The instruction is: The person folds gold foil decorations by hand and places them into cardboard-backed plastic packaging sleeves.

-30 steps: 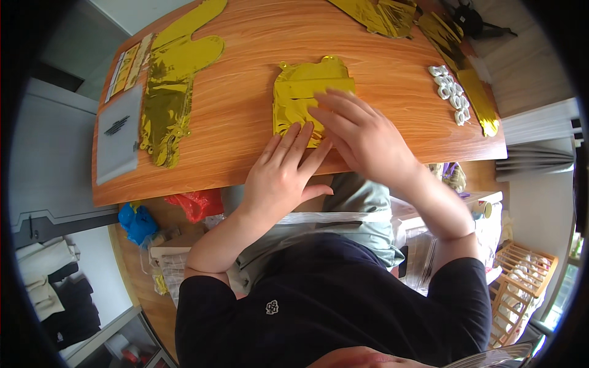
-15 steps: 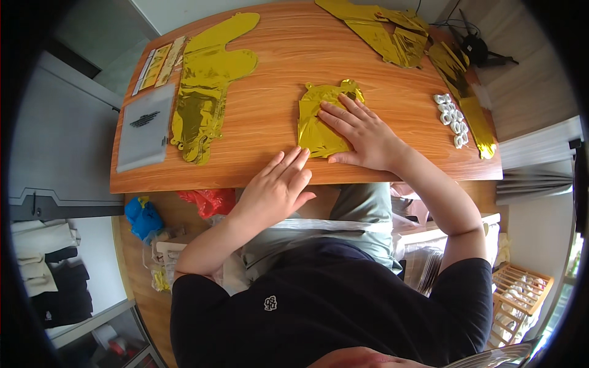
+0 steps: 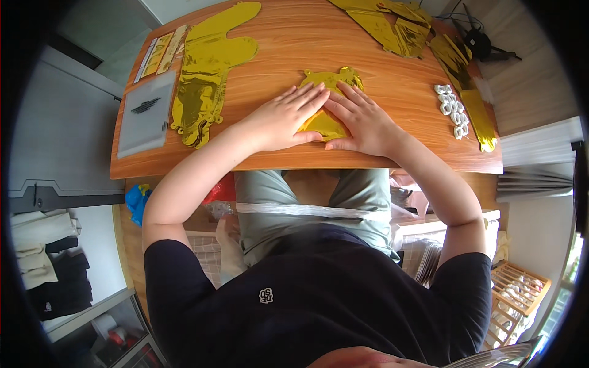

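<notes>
A folded gold foil balloon [image 3: 328, 124] lies flat near the table's front edge, with small tabs at its far side. My left hand [image 3: 291, 116] rests flat over its left part, fingers stretched out. My right hand [image 3: 362, 119] lies palm down on its right part, fingers outstretched too. The two hands nearly meet at the fingertips, and they hide much of the foil between them. To the left is a long, flat gold foil balloon [image 3: 205, 67], unfolded on the wooden table [image 3: 279, 55].
More gold foil [image 3: 392, 27] lies at the back right, with a narrow gold strip [image 3: 477, 119] along the right edge. Beside it sit several small white ribbon rolls [image 3: 452, 110]. A black stand-like object [image 3: 478, 43] is behind. A translucent plastic sheet [image 3: 144, 132] lies at the left.
My left hand has moved up and right from the table's front edge onto the folded foil. My right hand stays on the foil. The whole view has shifted slightly.
</notes>
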A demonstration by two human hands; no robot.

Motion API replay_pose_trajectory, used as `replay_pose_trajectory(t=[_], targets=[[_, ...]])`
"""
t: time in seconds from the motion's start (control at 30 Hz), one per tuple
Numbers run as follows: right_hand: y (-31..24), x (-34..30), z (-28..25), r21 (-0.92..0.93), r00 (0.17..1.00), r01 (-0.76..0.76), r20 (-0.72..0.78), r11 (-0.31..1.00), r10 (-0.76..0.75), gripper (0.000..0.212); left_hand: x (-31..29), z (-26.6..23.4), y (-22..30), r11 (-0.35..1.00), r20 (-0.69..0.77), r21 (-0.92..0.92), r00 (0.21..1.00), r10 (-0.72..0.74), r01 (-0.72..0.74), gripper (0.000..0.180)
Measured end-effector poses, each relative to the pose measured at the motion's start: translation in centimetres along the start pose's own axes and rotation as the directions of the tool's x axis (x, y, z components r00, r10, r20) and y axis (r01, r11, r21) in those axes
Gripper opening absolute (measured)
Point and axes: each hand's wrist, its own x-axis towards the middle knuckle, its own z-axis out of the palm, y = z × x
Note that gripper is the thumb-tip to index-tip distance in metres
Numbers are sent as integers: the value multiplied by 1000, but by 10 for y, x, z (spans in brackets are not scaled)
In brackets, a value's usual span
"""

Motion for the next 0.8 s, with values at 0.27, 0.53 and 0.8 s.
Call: replay_pose_trajectory(t=[0.27,0.53,0.8], targets=[[3,-3,1,39,999,24,-39,999,-23,100,-4,-15,-9,999,166,-31,986,-16,22,110],[20,-4,-8,714,982,64,-171,697,85,85,10,-36,-9,976,251,-174,964,-88,134,126],[1,-76,-46,414,976,-50,-171,909,131,19,5,-29,-3,926,-58,-359,987,-148,117,113]])
